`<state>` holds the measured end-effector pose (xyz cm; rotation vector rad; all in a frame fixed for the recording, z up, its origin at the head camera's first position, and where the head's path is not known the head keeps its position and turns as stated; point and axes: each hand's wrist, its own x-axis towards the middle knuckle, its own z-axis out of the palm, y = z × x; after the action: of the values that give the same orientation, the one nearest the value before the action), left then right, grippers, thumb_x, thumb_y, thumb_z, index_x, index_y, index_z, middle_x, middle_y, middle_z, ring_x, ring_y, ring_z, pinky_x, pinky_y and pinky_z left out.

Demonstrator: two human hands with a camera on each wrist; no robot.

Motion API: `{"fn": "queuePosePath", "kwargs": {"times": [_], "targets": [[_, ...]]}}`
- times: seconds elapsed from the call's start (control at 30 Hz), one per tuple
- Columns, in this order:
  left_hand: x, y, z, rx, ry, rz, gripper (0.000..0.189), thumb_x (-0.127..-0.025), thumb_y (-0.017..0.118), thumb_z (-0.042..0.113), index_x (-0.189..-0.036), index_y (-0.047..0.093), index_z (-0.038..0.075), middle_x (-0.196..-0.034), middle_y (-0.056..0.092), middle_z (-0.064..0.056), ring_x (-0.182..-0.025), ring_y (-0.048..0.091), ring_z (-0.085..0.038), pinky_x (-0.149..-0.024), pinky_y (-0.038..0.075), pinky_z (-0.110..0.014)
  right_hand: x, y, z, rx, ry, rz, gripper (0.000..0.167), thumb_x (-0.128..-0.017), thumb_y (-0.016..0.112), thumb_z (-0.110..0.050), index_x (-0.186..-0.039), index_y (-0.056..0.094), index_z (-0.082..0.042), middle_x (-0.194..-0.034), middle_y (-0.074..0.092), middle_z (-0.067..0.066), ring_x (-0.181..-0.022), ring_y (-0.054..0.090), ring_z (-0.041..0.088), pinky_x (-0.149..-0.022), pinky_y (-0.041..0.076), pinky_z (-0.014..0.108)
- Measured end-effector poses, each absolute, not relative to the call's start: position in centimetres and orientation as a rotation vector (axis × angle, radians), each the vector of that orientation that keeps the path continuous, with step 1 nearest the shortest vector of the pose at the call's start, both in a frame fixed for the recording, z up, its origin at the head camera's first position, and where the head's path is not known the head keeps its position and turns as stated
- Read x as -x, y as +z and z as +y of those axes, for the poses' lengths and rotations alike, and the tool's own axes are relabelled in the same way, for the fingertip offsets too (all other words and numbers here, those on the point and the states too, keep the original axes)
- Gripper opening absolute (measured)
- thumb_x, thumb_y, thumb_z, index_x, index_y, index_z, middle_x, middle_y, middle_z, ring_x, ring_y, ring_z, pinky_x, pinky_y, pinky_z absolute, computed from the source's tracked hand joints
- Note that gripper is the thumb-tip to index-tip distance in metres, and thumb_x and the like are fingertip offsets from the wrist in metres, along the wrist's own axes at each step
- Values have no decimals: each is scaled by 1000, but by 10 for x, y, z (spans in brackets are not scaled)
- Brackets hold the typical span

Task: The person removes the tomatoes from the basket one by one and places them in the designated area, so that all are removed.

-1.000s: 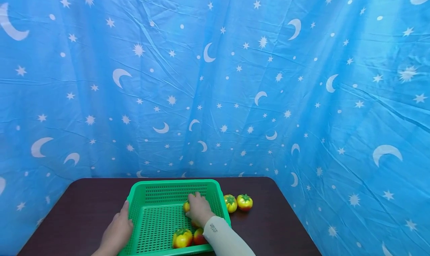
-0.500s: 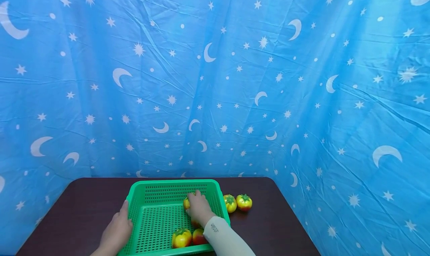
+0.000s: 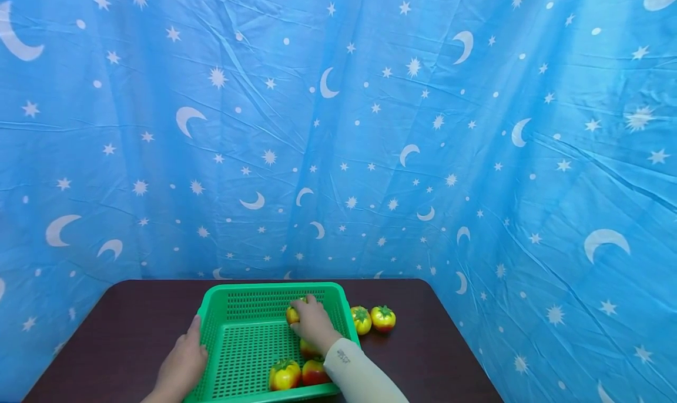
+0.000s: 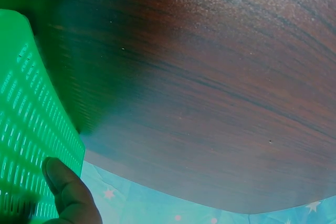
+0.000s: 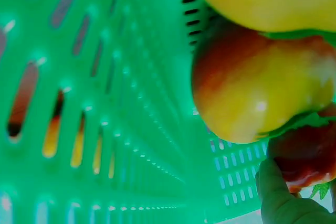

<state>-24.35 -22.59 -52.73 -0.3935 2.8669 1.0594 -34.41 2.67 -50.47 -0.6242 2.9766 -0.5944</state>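
Note:
In the head view a green plastic basket (image 3: 264, 397) stands on the table with several yellow-red tomatoes in it. My right hand (image 3: 315, 325) reaches inside and grips a tomato (image 3: 292, 315) near the back. Below that wrist a second tomato (image 3: 308, 349) shows in part; a tomato (image 3: 285, 375) and another tomato (image 3: 314, 372) lie at the front. In the right wrist view, my fingertip (image 5: 273, 182) is against the gripped dark-red tomato (image 5: 304, 153). My left hand (image 3: 183, 362) touches the basket's left side; a finger (image 4: 68, 184) lies along the slotted outer wall (image 4: 31, 114) in the left wrist view.
Outside the basket's right wall two tomatoes sit on the table, one tomato (image 3: 362, 321) close to the wall and one tomato (image 3: 383, 319) beyond it. The dark wooden table (image 3: 143, 315) ends at a blue star-and-moon curtain (image 3: 338, 156).
My right hand has shifted slightly toward the basket's back with the tomato, so more of the tomato below its wrist shows. My left hand stays at the basket's side.

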Motion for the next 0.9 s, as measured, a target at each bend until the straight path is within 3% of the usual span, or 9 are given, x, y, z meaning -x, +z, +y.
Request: {"fn": "queuePosePath", "kwargs": {"times": [0.5, 0.9], "targets": [[246, -527, -229, 408, 1035, 2834, 71, -99, 45, 6, -156, 6, -11, -122, 50, -38, -84, 61, -32, -63, 47, -41, 347, -466, 43, 713, -800, 2940, 46, -92, 72, -15, -137, 61, -13, -155, 40, 19, -129, 55, 39, -95, 55, 49], [244, -527, -227, 405, 1068, 2829, 70, -99, 42, 5, -156, 4, -10, -116, 52, -36, -76, 57, -26, -60, 44, -39, 352, -457, 62, 738, -930, 2939, 48, -93, 71, -18, -140, 59, -16, -153, 41, 20, -125, 58, 38, -92, 56, 47]]}}
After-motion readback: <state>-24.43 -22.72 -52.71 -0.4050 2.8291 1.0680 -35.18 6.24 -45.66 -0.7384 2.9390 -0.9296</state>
